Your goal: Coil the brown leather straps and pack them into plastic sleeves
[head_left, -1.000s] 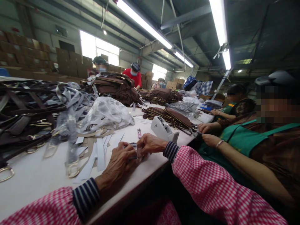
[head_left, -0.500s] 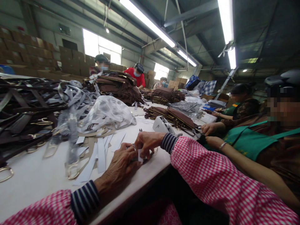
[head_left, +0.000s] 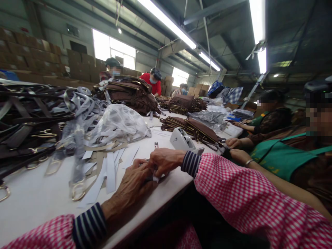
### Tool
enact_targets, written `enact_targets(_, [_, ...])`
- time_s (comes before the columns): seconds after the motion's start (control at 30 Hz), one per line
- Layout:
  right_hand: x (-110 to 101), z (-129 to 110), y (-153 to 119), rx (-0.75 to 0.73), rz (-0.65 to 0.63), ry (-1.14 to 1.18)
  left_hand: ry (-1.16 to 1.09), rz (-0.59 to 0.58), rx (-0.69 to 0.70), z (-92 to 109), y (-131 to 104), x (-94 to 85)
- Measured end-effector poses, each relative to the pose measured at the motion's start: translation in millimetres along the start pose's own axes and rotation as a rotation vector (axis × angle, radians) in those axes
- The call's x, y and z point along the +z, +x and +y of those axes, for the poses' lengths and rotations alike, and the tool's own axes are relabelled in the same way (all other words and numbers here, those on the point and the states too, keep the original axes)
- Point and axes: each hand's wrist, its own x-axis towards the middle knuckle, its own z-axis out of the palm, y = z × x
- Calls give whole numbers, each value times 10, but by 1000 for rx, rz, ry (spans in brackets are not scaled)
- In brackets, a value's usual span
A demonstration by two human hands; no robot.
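My left hand (head_left: 135,181) rests near the table's front edge, its fingers bent over a dark piece mostly hidden beneath them. My right hand (head_left: 164,160) meets it from the right, fingers closed on a small white strip (head_left: 155,179), of which only an end shows. What lies under both palms is hidden. Just beyond the right hand stand the tips of small snips (head_left: 156,144). A white tape dispenser (head_left: 178,138) is right behind my right wrist. Flat white strips (head_left: 111,174) and grey-beige strips (head_left: 100,162) lie left of my hands.
Dark straps with gold buckles (head_left: 28,128) heap up at left, beside a clear plastic bag (head_left: 119,122). Brown zippered pouches (head_left: 192,128) are stacked farther back. At right, close to my sleeve, a co-worker's hands (head_left: 237,148) work at the same table.
My right hand has shifted slightly down and left over the white strip, covering most of it. My left hand stays nearly in place. The whole view has shifted slightly.
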Motion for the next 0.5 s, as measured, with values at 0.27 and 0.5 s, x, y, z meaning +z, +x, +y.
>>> enact_targets(0.27, [447, -224, -239, 9, 337, -432, 83, 27, -107, 156, 40, -13])
enact_targets(0.5, [887, -293, -456, 79, 495, -392, 148, -8, -100, 198, 77, -32])
